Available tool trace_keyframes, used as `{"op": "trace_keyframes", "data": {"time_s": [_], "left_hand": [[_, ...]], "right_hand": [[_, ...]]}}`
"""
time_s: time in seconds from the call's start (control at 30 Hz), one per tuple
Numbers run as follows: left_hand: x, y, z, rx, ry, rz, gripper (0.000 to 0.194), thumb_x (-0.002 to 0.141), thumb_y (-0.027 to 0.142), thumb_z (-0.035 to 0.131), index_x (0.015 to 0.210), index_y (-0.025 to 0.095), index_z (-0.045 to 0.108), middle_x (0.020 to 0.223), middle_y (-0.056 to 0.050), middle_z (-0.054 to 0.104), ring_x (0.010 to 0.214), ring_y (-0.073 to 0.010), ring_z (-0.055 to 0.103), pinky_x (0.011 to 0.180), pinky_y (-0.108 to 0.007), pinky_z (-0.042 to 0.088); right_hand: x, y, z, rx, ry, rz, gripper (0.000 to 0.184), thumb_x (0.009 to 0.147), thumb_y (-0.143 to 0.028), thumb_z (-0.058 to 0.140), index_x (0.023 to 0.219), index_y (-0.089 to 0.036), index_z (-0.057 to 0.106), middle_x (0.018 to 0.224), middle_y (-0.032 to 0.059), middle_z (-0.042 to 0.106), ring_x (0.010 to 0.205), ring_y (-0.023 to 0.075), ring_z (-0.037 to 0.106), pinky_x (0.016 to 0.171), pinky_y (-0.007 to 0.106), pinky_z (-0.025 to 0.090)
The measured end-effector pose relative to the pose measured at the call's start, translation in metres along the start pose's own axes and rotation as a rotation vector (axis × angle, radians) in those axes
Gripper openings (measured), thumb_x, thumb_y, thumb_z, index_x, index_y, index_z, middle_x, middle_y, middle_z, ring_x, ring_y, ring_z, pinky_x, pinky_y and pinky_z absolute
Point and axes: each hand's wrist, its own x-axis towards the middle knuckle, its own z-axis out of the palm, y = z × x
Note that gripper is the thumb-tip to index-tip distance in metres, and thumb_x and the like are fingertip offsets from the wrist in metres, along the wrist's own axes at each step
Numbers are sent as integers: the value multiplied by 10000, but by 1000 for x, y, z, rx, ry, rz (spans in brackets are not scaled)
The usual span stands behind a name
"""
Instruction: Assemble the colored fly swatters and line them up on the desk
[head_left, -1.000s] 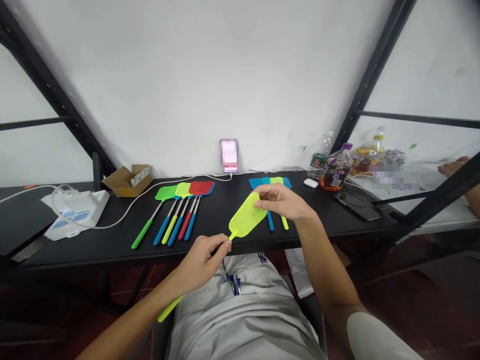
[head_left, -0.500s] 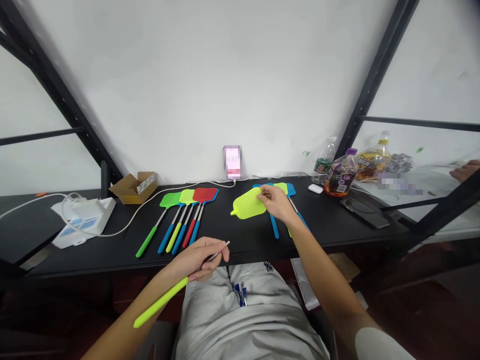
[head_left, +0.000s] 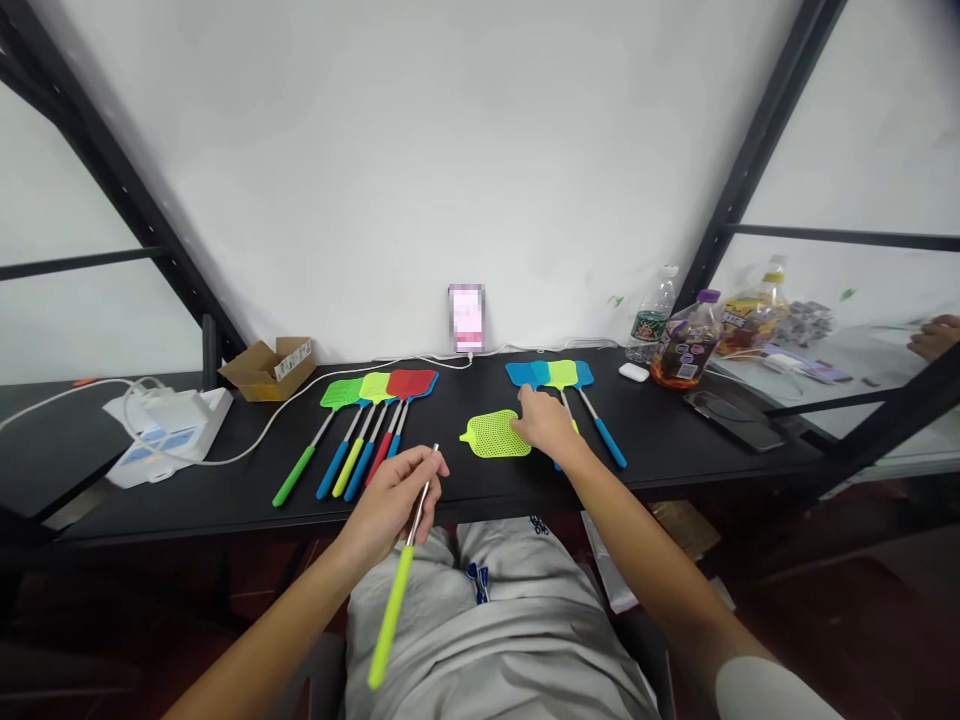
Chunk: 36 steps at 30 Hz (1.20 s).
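**Desk edge:** A black desk (head_left: 480,490) with a smooth, matte top is seen, its front edge running just beyond grey trousers (head_left: 480,640).

**Left hand:** A thin metal shaft (head_left: 421,510) is held in the closed left hand (head_left: 386,505), and a yellow-green grip (head_left: 391,615) is angled down over the lap.

**Right hand:** The right hand (head_left: 546,422) is kept open, its fingers spread and laid against a swatter head's right end.

**Swatter head:** A perforated yellow-green plastic swatter head (head_left: 491,436) is laid flat on the desk, its stub turned left.

**Spacing:** A narrow strip of desk is left between that head and a fanned swatter row (head_left: 375,387) with 6 handles. Blue and yellow-green swatters (head_left: 546,375) are placed just beyond the right hand.

**Far end:** A cardboard box (head_left: 266,370), a white power strip (head_left: 169,425), and bottles (head_left: 686,350) are set along a white wall (head_left: 480,150).
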Motion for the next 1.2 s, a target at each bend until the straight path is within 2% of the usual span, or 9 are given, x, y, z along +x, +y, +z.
{"op": "trace_keyframes", "data": {"time_s": [0.1,0.17,0.2,0.27,0.33,0.37,0.53,1.07,1.2], "left_hand": [[1,1,-2,-99,53,49,277,911,452,619,877,190,534,619,37,612,471,-161,661,348,-177,397],[2,2,-2,-168,96,97,283,897,436,652,881,181,531,703,-2,676,652,-217,742,474,-232,531],[3,3,-2,-202,125,130,286,893,429,664,883,175,532,748,-22,703,741,-240,760,550,-261,574],[3,6,-2,-265,187,215,277,899,416,664,896,168,540,835,-56,742,894,-272,762,705,-324,614],[3,8,-1,-308,248,310,258,920,410,643,916,171,548,908,-78,764,990,-286,745,807,-370,611],[2,9,-1,-319,275,354,247,929,408,633,921,175,551,934,-85,770,1021,-289,737,837,-386,606],[-2,13,1,-327,319,498,210,950,394,613,941,185,590,1019,-102,780,1085,-290,715,937,-449,575],[2,12,1,-274,324,483,245,919,397,665,949,159,713,1072,-116,770,1093,-284,710,995,-450,563],[18,23,-13,-293,424,542,257,903,415,682,918,159,703,1026,-93,778,1060,-255,725,1028,-433,545]], "right_hand": [[-3,-4,-6,119,115,-77,213,904,-290,589,1069,-156,597,1003,122,706,951,263,662,749,325,452],[-9,-9,-13,345,80,-199,218,960,-373,527,967,-173,613,930,84,714,868,211,669,732,300,463],[-13,-12,-17,488,-12,-284,295,984,-431,482,932,-173,615,902,74,716,814,186,670,708,285,470],[-23,-18,-26,742,-356,-482,431,1007,-523,399,946,-158,619,877,77,721,732,154,674,655,257,487],[-34,-23,-34,830,-677,-674,405,996,-516,443,1015,-152,622,863,67,721,705,142,673,628,240,495],[-39,-25,-37,837,-726,-717,359,987,-486,483,1038,-156,614,816,44,707,659,130,659,606,229,488],[-46,-23,-49,748,-431,-721,208,988,-342,499,977,-170,615,633,-45,539,505,76,498,506,190,387],[-29,14,-63,686,-467,-728,205,983,-345,487,939,-178,596,624,-54,513,525,89,530,546,210,422],[-18,38,-66,649,-403,-600,227,975,-376,494,884,-186,578,597,-46,534,524,106,540,546,223,420]]}}
